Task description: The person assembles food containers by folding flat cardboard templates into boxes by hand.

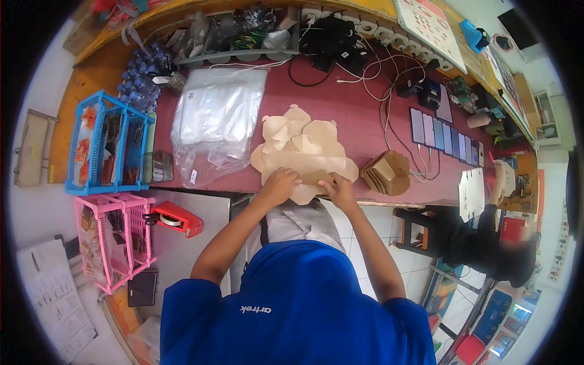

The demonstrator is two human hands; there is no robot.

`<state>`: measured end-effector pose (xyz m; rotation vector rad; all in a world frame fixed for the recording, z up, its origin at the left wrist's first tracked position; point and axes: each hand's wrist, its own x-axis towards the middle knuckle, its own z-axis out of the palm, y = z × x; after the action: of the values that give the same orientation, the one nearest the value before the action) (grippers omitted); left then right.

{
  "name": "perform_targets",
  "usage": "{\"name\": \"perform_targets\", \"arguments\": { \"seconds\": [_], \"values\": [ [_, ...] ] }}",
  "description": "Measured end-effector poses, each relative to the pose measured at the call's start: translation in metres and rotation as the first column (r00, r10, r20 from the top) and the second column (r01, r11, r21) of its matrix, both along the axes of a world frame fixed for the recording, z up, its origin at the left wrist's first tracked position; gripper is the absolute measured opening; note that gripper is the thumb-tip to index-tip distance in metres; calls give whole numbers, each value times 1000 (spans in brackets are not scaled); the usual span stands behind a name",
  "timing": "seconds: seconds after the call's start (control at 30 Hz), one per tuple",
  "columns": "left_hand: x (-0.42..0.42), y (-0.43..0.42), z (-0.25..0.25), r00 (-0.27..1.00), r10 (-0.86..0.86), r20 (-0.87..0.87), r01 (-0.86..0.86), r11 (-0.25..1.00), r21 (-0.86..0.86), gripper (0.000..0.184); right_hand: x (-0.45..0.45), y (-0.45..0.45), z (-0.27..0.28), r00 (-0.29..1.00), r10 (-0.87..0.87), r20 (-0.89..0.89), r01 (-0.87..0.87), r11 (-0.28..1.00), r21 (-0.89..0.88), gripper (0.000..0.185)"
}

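An unfolded brown paper food box (310, 159) lies at the front edge of the red table, its rounded flaps spread and the upper ones partly raised or overlapping. My left hand (281, 186) grips its near edge, fingers curled on the paper. A short way to the right, my right hand (338, 191) pinches the same near part between thumb and fingers. One pointed flap hangs towards me between both hands. Beside my right hand stands a nested stack of folded brown paper boxes (387, 173).
Clear plastic bags (216, 112) lie left of the paper box. Blue baskets (109, 146), a pink basket (115, 240) and a red tape dispenser (176, 219) are further left. Several phones (438, 134) and loose cables (389, 103) lie right. A person in black (471, 243) sits there.
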<state>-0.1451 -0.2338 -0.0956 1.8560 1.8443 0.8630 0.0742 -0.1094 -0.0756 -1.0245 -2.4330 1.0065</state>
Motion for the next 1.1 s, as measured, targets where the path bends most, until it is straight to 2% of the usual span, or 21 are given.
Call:
{"name": "perform_targets", "arguments": {
  "seconds": [0.07,0.1,0.2,0.27,0.4,0.47,0.5,0.57,0.6,0.7,0.73,0.77,0.8,0.83,0.87,0.9,0.93,0.97,1.0,1.07,1.1],
  "values": [
    [0,9,0,986,125,110,-106,980,-168,21,-7,10,-3,993,-120,22,122,985,-124,44],
    [1,12,0,986,124,107,-105,981,-165,21,-11,13,-4,992,-122,19,123,985,-123,44],
    [5,17,4,957,263,124,-259,965,-47,26,-24,15,-4,976,-174,128,175,985,5,49],
    [5,20,5,929,364,69,-344,917,-199,32,-30,15,-6,953,-247,177,234,968,89,53],
    [3,25,0,932,355,71,-333,918,-215,31,-29,18,-2,949,-253,190,243,967,75,52],
    [-3,21,-1,925,249,288,-214,965,-149,27,-13,20,12,991,33,-126,-40,998,-48,33],
    [-7,20,5,925,249,287,-214,966,-147,27,-6,20,15,991,34,-128,-40,998,-46,33],
    [-11,14,22,991,27,134,-36,997,70,22,10,12,25,978,197,65,-206,961,183,20],
    [-11,12,37,997,-3,71,-9,984,176,20,11,-3,48,982,141,122,-169,948,270,27],
    [-13,8,98,1000,-1,13,-3,959,283,20,-4,-35,71,977,96,188,-145,952,268,31],
    [-17,8,89,1000,-8,14,3,959,284,20,-11,-42,78,986,152,61,-161,970,185,34],
    [-25,9,72,990,-55,127,21,965,262,19,-14,-44,91,987,147,61,-156,970,187,34],
    [-38,10,59,967,-96,235,38,969,243,19,-19,-43,106,972,230,-48,-220,963,152,37],
    [-53,7,55,968,-96,230,39,970,241,19,-23,-43,112,938,305,-162,-288,950,121,39],
    [-70,2,52,927,-106,360,38,981,193,12,-9,-31,101,951,284,-125,-286,958,-1,47],
    [-86,-2,49,868,-108,485,42,989,145,16,1,-15,106,950,286,-128,-289,957,-2,47],
    [-102,-7,42,868,-107,484,42,989,143,16,8,2,114,974,222,34,-224,974,45,53],
    [-116,-10,34,784,-110,611,59,993,103,13,15,14,119,971,140,193,-162,981,102,58],
    [-123,-11,26,681,-106,725,83,994,67,12,24,21,116,972,135,194,-157,982,103,58],
    [-132,-8,12,631,-87,771,72,996,54,10,33,32,102,881,179,439,-392,796,462,58],
    [-136,-5,10,579,-62,813,57,998,35,11,33,34,94,883,178,434,-389,794,466,58]
  ]
}}
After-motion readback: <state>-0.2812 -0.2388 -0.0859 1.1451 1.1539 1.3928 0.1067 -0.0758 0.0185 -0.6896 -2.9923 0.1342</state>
